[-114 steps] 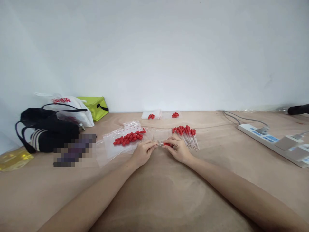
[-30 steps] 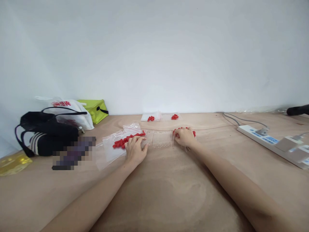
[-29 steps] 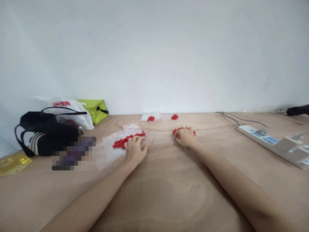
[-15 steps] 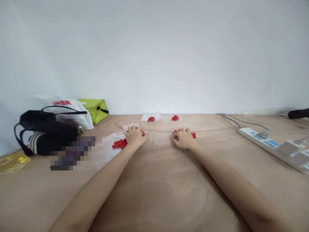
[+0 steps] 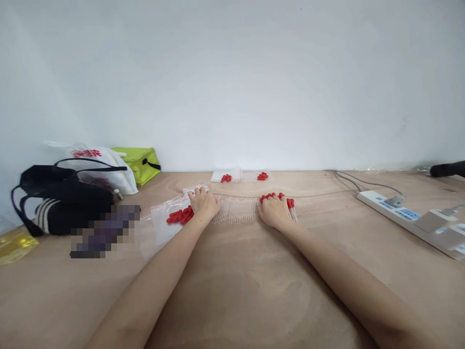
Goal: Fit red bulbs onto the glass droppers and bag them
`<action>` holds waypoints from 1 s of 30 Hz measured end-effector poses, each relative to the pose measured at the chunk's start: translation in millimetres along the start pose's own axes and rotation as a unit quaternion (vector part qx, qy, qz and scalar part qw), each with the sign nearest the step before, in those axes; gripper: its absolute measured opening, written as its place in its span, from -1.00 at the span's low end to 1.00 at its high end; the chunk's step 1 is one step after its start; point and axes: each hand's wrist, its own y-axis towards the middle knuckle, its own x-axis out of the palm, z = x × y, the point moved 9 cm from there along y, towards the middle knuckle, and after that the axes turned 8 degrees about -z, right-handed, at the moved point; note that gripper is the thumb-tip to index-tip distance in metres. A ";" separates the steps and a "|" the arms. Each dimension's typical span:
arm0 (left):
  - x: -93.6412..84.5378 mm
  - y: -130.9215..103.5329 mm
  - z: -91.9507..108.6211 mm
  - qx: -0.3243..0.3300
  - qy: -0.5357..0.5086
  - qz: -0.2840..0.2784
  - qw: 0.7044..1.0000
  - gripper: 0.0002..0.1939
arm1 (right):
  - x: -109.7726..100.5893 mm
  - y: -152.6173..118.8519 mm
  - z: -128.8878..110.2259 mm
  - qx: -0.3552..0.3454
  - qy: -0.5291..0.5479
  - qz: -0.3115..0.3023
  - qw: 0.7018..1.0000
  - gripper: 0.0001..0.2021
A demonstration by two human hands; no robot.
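My left hand [image 5: 205, 204] rests palm down beside a pile of red rubber bulbs [image 5: 178, 215] lying on clear plastic bags [image 5: 160, 232]; its fingers are bent and slightly apart, and I see nothing held. My right hand [image 5: 275, 211] lies over glass droppers with red bulbs [image 5: 290, 202], whose tips stick out to the right; its fingertips are hidden behind the hand. Between the hands, a row of thin clear glass tubes [image 5: 238, 211] lies side by side on the wooden table [image 5: 232, 271].
Small bags with red bulbs [image 5: 225, 178] lie near the wall. At left are a black bag [image 5: 69, 203], a white plastic bag [image 5: 116, 172] and a green box [image 5: 140, 165]. A white power strip [image 5: 403, 213] with cables is at right.
My right hand has flattened and shifted a little, showing more of the red bulbs beyond it. My left hand stays nearly in place. The whole view has shifted slightly.
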 end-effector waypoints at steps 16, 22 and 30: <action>-29.5 -92.0 23.5 0.290 -0.286 0.048 0.912 -0.79 | -19.7 -60.1 -6.7 -0.174 0.177 0.183 0.951 -0.77; -26.6 -109.8 28.8 0.327 -0.365 -0.027 0.871 -0.77 | -14.7 -89.5 -42.9 -0.289 0.194 0.091 0.933 -0.81; -22.0 -97.7 46.4 0.323 -0.378 -0.052 0.866 -0.90 | -11.2 -78.4 -47.9 -0.272 0.263 0.063 0.924 -0.80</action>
